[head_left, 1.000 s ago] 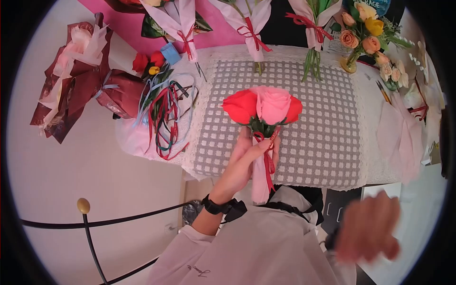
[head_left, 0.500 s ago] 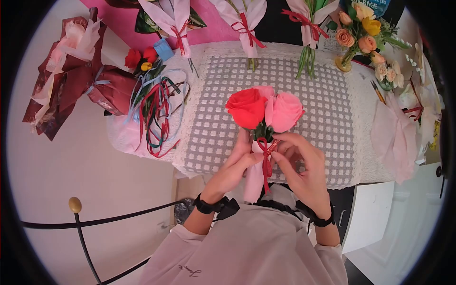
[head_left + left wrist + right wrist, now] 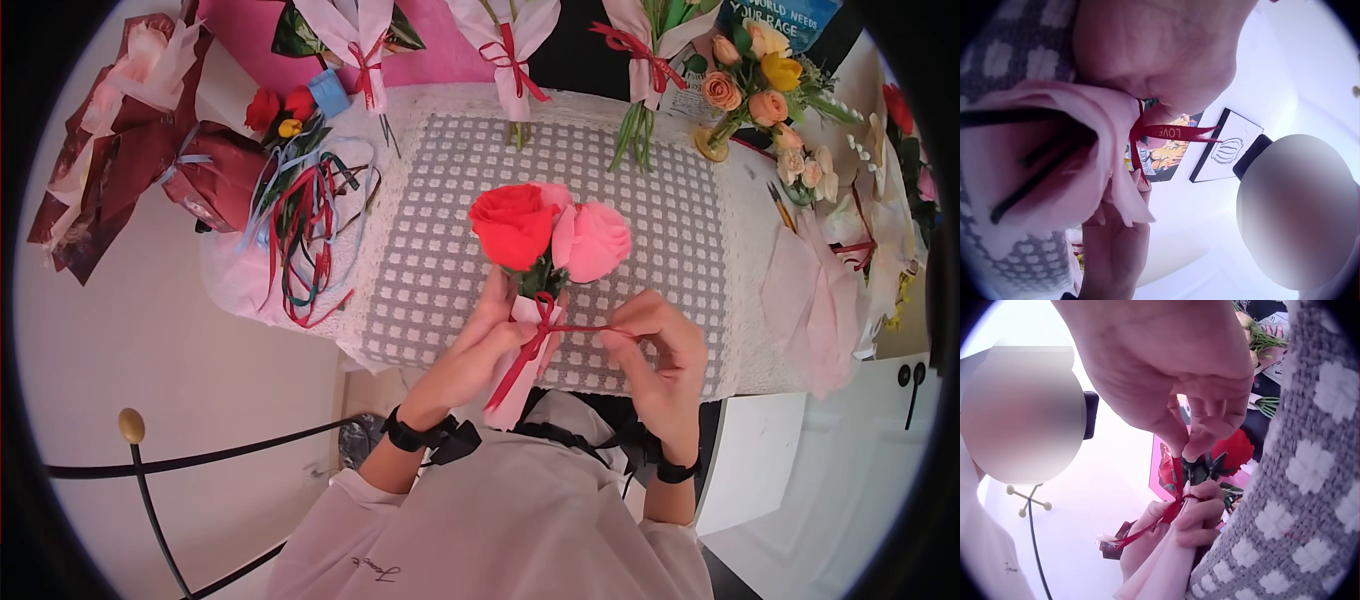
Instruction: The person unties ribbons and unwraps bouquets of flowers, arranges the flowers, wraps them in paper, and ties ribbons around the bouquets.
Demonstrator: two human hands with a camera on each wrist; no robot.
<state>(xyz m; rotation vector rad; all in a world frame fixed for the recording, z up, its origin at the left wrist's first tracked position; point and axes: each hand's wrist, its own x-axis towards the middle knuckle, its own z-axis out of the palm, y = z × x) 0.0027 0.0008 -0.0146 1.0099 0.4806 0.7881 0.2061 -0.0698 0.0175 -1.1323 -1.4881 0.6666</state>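
A small bouquet with a red rose (image 3: 510,226) and pink roses (image 3: 596,241) is held upright over the cushion, its stems wrapped in pale pink paper (image 3: 507,396). My left hand (image 3: 470,350) grips the wrapped stems, thumb across the front at the knot. A red ribbon (image 3: 575,328) printed with LOVE circles the paper. Off to the right, my right hand (image 3: 662,365) pinches one ribbon end between thumb and fingertips and holds it taut. The other tail hangs down the paper. In the left wrist view, dark stems (image 3: 1054,144) show inside the paper's lower opening.
Beneath is a grey checked cushion (image 3: 430,250) with a lace edge. Tangled ribbons (image 3: 310,235) and a dark red wrapped bouquet (image 3: 215,178) lie at left. Several ribboned bunches line the back; peach roses (image 3: 722,90) and pink tissue (image 3: 815,310) are at right.
The right hand came in from the lower right to the bow, then drew a ribbon end out to the right. The bow's loop there is gone. The bouquet turned slightly in the left hand.
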